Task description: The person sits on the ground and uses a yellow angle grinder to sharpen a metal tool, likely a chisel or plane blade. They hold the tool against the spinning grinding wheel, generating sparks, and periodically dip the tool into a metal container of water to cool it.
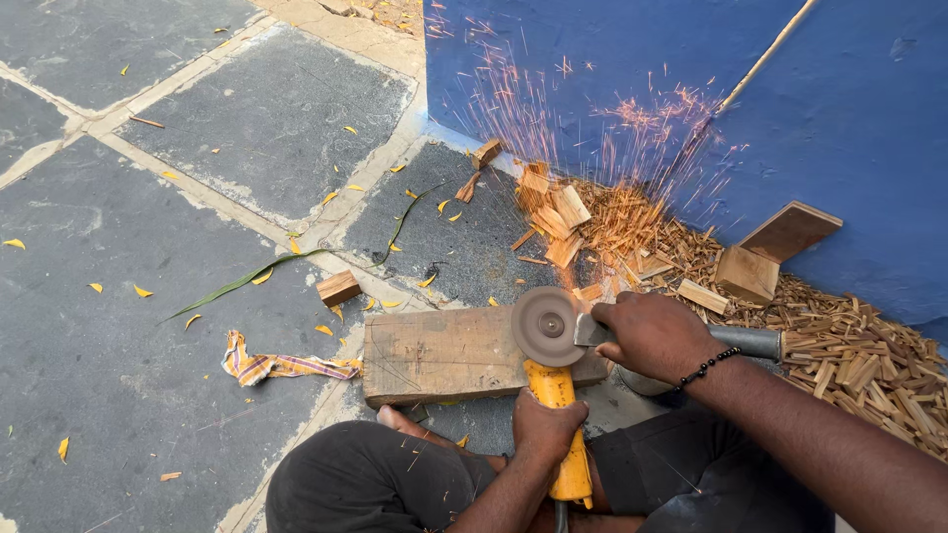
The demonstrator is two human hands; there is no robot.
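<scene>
Stone paving: wood scraps, blue wall beyond grinder.

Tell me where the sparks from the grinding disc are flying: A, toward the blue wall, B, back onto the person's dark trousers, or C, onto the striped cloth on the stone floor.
A: the orange sparks spray up from the round grey grinding disc of the yellow angle grinder across the blue painted wall, over the pile of wood offcuts.
</scene>
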